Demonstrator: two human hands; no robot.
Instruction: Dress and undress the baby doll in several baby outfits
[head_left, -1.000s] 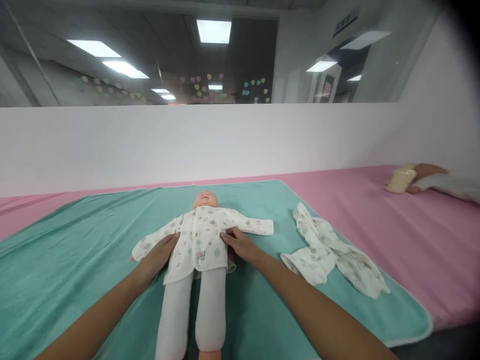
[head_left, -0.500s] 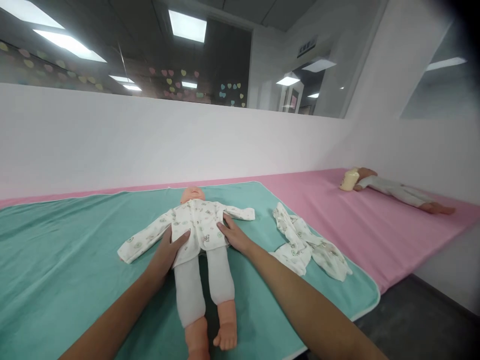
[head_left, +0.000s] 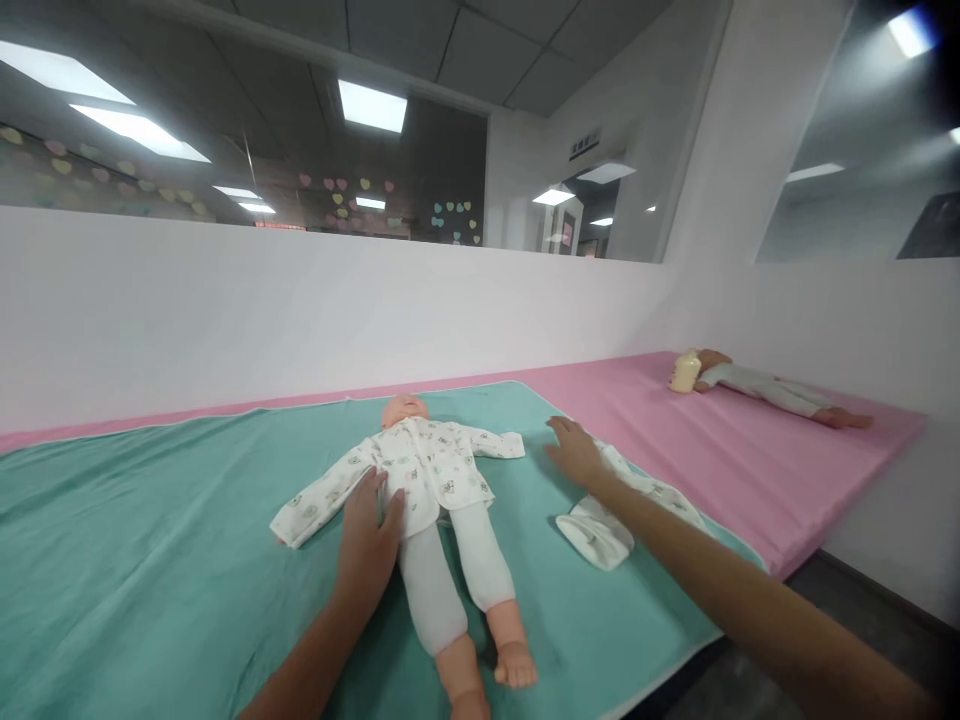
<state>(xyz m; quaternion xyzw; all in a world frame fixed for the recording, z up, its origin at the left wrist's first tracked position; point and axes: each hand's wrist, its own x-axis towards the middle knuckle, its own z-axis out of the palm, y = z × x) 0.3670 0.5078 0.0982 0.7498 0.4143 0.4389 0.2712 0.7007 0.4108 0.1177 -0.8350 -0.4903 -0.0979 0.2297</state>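
A baby doll (head_left: 405, 408) lies on its back on a teal blanket (head_left: 187, 560), dressed in a white patterned baby jacket (head_left: 431, 460), its white legs stretched toward me. My left hand (head_left: 373, 535) rests against the jacket's left side, fingers spread and not gripping. To the right, my right hand (head_left: 577, 452) is open above a crumpled piece of white patterned baby clothing (head_left: 600, 535), with the fingers pointing left. Part of that garment is hidden beneath my right hand and forearm. Whether the hand touches it, I cannot tell.
A pink padded surface (head_left: 780, 480) lies under the blanket and reaches right. On it a second doll (head_left: 772, 390) lies by the wall, a cream bottle (head_left: 685, 372) near its head. A white wall (head_left: 300, 320) with windows above runs along the back.
My right hand has left the jacket and moved right, over the loose garment. My left hand stays at the jacket's side. The view has shifted, and the doll's legs now angle more to the right.
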